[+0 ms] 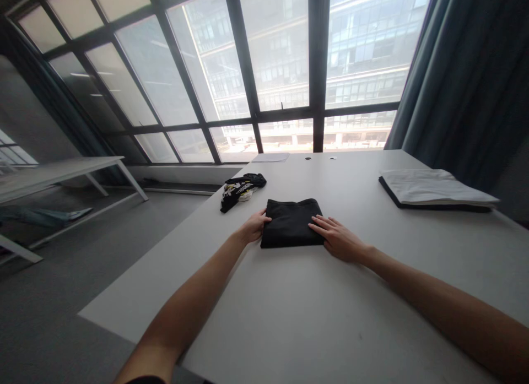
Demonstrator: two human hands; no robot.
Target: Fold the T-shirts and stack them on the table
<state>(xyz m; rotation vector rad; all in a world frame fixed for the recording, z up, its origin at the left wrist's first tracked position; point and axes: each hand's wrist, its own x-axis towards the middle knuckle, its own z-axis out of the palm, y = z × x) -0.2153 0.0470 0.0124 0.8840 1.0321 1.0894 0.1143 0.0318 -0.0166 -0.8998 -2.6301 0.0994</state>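
Observation:
A black garment (291, 224), folded into a neat rectangle, lies on the white table in front of me. Its exact kind cannot be made out, though its far edge dips slightly like a neckline. My left hand (255, 227) is closed on the garment's left edge, thumb on top and the other fingers partly hidden. Across the right side, my right hand (339, 238) rests flat with its fingers stretched out over the cloth.
A crumpled black garment with white and yellow print (242, 191) lies at the table's left edge. Folded white cloth (438, 187) sits on folded black cloth (397, 199) at the right. Flat white sheets (270, 157) lie at the far edge, before the windows. Another table (78, 166) stands left.

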